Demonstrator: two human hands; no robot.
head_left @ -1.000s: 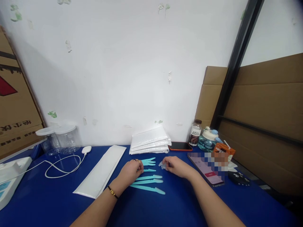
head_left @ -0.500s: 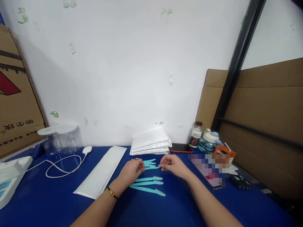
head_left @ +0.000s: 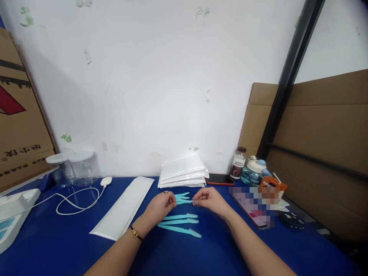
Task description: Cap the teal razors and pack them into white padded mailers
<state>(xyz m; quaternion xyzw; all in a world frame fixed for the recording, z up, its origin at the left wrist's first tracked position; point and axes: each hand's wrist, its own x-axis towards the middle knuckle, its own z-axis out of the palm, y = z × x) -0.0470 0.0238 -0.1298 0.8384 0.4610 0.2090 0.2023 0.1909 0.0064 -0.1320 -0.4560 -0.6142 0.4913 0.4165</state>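
Note:
My left hand (head_left: 161, 206) is closed around the handle of a light-blue eyebrow razor (head_left: 185, 202). The thumb and fingertips of my right hand (head_left: 207, 199) pinch the clear blade cap at that razor's right end; the fingers mostly hide the cap. Just behind the held razor, more light-blue razors (head_left: 182, 194) lie partly covered by my left hand. Nearer to me, three razors lie in a loose fan on the blue table: an upper one (head_left: 178, 217), a middle one (head_left: 178, 222) and a lower one (head_left: 179, 229), their capped ends toward the right.
A long white padded mailer (head_left: 123, 209) lies left of my hands. Behind them stands a stack of white mailers (head_left: 182, 172), beside a phone (head_left: 220, 179). A larger phone (head_left: 250, 209), a bottle (head_left: 238, 163) and a blue cup (head_left: 253, 172) are right; clear jars (head_left: 83, 168) and a white cable (head_left: 76, 212) left.
My right hand has shifted slightly left, bringing the clear cap closer onto the razor's end. My left hand has stayed nearly in place, and the three near razors have not moved.

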